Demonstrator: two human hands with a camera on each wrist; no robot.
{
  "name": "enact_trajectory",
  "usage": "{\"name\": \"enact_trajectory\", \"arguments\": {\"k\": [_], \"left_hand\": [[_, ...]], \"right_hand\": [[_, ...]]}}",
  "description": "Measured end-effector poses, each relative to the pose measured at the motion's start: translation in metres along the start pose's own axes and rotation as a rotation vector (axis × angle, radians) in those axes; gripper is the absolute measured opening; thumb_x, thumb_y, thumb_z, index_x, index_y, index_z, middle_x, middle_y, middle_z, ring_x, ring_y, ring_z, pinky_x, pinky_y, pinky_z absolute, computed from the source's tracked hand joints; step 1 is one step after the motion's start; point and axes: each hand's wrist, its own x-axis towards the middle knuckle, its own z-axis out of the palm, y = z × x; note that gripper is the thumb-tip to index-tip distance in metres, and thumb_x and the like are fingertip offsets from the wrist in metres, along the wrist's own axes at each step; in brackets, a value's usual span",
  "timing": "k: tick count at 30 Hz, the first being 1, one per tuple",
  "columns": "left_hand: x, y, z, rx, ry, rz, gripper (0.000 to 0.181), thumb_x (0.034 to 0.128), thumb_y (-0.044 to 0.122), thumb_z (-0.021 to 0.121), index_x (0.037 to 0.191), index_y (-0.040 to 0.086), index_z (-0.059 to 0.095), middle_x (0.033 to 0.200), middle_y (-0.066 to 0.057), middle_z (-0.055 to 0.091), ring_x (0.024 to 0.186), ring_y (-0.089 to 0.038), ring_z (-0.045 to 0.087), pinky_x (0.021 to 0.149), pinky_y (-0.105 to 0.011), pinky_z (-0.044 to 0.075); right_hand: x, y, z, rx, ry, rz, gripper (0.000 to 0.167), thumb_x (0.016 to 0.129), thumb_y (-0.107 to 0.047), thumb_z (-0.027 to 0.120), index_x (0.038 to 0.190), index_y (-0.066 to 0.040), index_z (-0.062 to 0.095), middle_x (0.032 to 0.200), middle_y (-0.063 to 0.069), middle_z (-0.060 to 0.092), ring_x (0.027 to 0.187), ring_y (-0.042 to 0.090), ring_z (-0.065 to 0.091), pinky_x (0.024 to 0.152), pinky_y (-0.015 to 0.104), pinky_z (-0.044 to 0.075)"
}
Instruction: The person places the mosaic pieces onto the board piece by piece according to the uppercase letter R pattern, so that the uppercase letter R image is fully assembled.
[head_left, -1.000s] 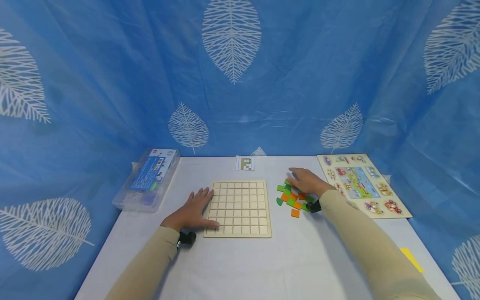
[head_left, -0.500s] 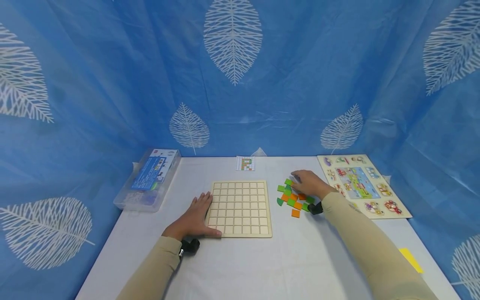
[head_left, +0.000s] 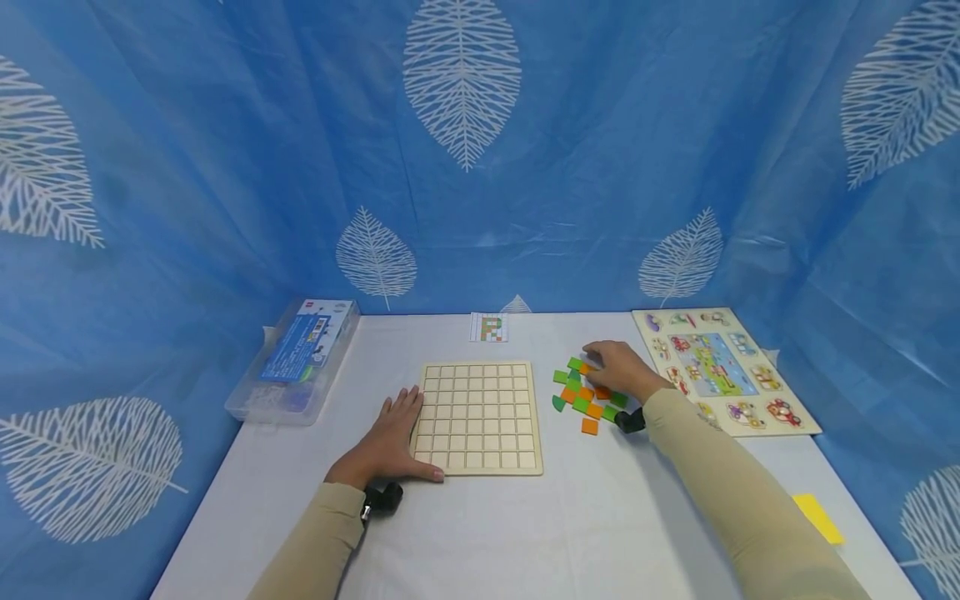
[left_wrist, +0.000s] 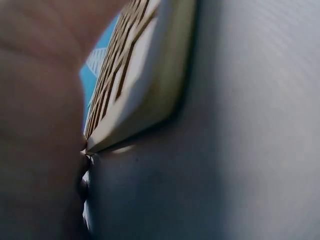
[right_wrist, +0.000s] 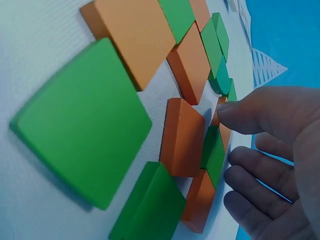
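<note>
My left hand (head_left: 385, 442) rests at the lower left corner of a wooden grid board (head_left: 480, 417). Its fingers lie along the left edge, and the thumb reaches along the near edge. The left wrist view shows the board's rim (left_wrist: 170, 75) close beside the hand. My right hand (head_left: 621, 369) is at the right side of a pile of orange and green tiles (head_left: 587, 394). In the right wrist view the thumb (right_wrist: 245, 110) is over an orange tile at the pile's edge, the other fingers loosely bent. The index finger is mostly hidden there.
A small card (head_left: 489, 327) with a coloured grid pattern lies behind the board. At back left is a clear plastic box (head_left: 300, 392) with a blue label. A picture puzzle board (head_left: 723, 371) lies at right, and a yellow piece (head_left: 818, 518) near the right edge.
My left hand has slid toward the board's lower left corner, its thumb moving off the grid to the near edge. My right hand has shifted slightly right, and an orange tile shows beside it.
</note>
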Motion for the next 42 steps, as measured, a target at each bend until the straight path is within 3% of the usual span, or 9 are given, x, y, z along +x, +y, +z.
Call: {"name": "enact_trajectory", "arguments": {"k": [11,25,42], "left_hand": [[-0.0045,0.0001,0.0040,0.035,0.033,0.020,0.151,0.0607,0.084,0.083,0.164,-0.008,0.021,0.171,-0.024,0.018,0.158,-0.039,0.008,0.126,-0.056,0.006],[-0.0034,-0.0068,0.0087,0.072,0.052,0.034,0.151,0.0616,0.087,0.080,0.165,-0.006,0.021,0.171,-0.023,0.018,0.158,-0.037,0.009,0.127,-0.056,0.007],[-0.0052,-0.0039,0.0096,0.044,0.052,0.026,0.151,0.0612,0.084,0.081,0.164,-0.007,0.020,0.171,-0.022,0.018,0.159,-0.037,0.009,0.127,-0.055,0.005]], "right_hand": [[0.0009,-0.0035,0.0024,0.025,0.043,-0.010,0.056,0.093,-0.010,0.079,0.143,0.007,0.060,0.129,0.024,0.066,0.119,0.039,0.062,0.105,0.056,0.050],[-0.0004,-0.0064,0.0055,0.032,0.063,0.023,0.044,0.095,-0.009,0.079,0.135,0.005,0.066,0.120,0.018,0.068,0.108,0.034,0.063,0.102,0.054,0.052],[0.0002,-0.0046,0.0076,0.018,0.094,0.033,0.036,0.093,-0.006,0.078,0.128,0.003,0.071,0.111,0.014,0.070,0.100,0.031,0.064,0.099,0.051,0.055]]}}
